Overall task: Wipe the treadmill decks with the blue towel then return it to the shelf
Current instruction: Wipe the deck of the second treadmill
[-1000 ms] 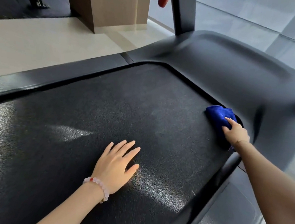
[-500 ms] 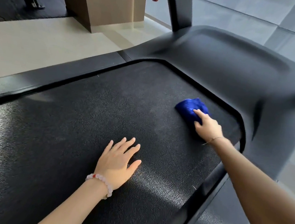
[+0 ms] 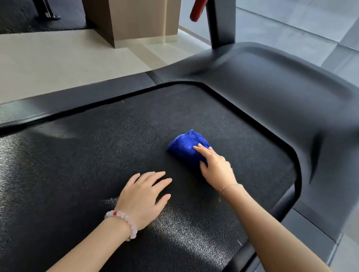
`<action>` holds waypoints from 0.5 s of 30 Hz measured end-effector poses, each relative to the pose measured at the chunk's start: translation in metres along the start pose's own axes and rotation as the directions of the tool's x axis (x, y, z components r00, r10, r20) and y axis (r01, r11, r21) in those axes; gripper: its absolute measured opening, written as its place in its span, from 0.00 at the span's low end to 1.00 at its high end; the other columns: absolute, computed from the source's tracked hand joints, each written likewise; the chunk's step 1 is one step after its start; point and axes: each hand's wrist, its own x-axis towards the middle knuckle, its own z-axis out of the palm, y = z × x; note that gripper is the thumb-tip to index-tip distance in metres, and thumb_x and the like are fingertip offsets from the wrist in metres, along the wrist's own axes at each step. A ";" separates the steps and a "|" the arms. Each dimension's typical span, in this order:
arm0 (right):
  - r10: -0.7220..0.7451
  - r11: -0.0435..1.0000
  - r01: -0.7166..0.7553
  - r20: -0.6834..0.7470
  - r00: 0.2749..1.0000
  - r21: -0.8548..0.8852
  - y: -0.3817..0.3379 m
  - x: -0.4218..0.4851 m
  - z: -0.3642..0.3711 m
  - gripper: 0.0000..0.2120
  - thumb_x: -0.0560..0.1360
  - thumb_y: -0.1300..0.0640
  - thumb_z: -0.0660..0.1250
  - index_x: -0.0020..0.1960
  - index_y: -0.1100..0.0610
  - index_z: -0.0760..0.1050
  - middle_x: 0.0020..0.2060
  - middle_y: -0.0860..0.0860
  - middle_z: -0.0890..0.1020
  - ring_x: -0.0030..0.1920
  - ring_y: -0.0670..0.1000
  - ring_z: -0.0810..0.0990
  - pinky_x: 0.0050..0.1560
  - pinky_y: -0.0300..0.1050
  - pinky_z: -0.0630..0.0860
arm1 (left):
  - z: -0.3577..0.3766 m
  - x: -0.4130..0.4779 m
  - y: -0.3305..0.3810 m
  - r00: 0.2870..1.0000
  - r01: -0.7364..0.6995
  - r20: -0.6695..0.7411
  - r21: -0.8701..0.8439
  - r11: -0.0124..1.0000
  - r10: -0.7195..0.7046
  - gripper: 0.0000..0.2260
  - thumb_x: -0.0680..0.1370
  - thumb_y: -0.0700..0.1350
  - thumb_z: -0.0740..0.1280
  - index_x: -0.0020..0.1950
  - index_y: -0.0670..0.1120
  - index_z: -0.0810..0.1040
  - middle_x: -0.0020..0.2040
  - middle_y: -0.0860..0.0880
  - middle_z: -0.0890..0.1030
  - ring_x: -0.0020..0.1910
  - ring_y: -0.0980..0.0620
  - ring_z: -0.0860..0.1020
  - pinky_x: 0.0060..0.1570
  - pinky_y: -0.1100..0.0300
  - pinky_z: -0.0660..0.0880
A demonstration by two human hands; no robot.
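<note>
The black textured treadmill deck [image 3: 85,160] fills most of the view. A bunched blue towel [image 3: 184,146] lies on the belt near its middle. My right hand [image 3: 215,167] presses on the towel from behind, its index finger stretched over the cloth and the other fingers partly round its near edge. My left hand [image 3: 143,195] rests flat on the belt just left of and nearer than the towel, with its fingers spread, and a pale bead bracelet circles the wrist.
The treadmill's dark motor cover [image 3: 275,96] rises beyond the belt, with an upright post [image 3: 221,18] and a red handle [image 3: 200,3] above it. Black side rails [image 3: 79,103] edge the belt. A beige floor [image 3: 50,63] and a brown pillar [image 3: 131,10] lie to the left.
My right hand has slid the blue towel leftward from the belt's right edge toward its middle. My left hand has stayed flat in the same spot.
</note>
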 end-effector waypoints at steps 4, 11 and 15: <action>0.150 0.988 -0.153 -0.085 0.985 -0.028 0.029 0.037 -0.020 0.25 0.76 0.62 0.58 0.71 0.46 0.64 0.72 0.46 0.65 0.70 0.58 0.66 0.64 0.52 0.66 | -0.005 0.026 -0.012 0.997 -0.002 0.071 0.044 0.999 -0.002 0.27 0.75 0.60 0.47 0.70 0.53 0.68 0.71 0.52 0.68 0.70 0.48 0.65 0.66 0.43 0.61; 0.387 0.917 -0.398 -0.183 0.904 -0.024 0.075 0.094 -0.044 0.25 0.76 0.62 0.57 0.72 0.49 0.63 0.67 0.59 0.71 0.65 0.63 0.70 0.63 0.53 0.67 | 0.000 0.065 -0.025 0.983 0.064 0.167 0.080 0.995 -0.076 0.25 0.80 0.60 0.47 0.76 0.57 0.48 0.77 0.57 0.46 0.75 0.54 0.43 0.72 0.46 0.42; 0.412 0.907 -0.421 -0.157 0.898 -0.029 0.081 0.119 -0.051 0.25 0.77 0.61 0.57 0.73 0.52 0.61 0.68 0.60 0.70 0.67 0.62 0.69 0.64 0.52 0.66 | 0.007 0.065 -0.026 0.986 0.092 0.136 0.048 0.995 -0.097 0.24 0.80 0.61 0.47 0.75 0.58 0.50 0.76 0.58 0.47 0.75 0.55 0.43 0.72 0.46 0.41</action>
